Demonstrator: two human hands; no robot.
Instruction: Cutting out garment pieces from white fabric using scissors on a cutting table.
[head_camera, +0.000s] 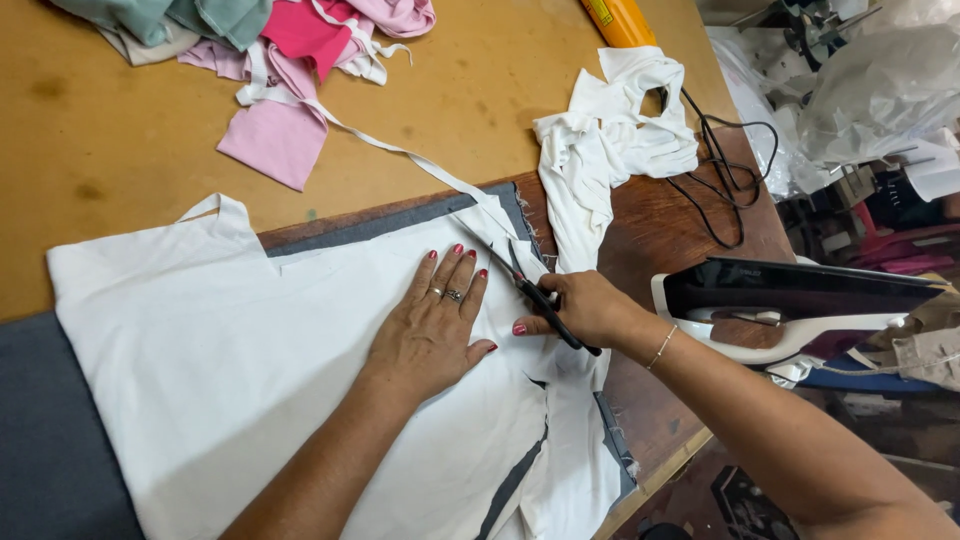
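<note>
The left hand (432, 325) lies flat, fingers (452, 272) spread open, pressing a white cloth (220, 350) spread over a grey pad (45, 430) on the bench (110, 140). At three o'clock of it, the right hand (585, 308) has its fingers closed around black scissors (535, 295), blades pointing toward eleven o'clock at the cloth's upper edge. A crumpled white fabric (610, 140) lies at twelve o'clock of the right hand, pink scraps (300, 60) at eleven o'clock, an iron (790, 300) at three o'clock.
</note>
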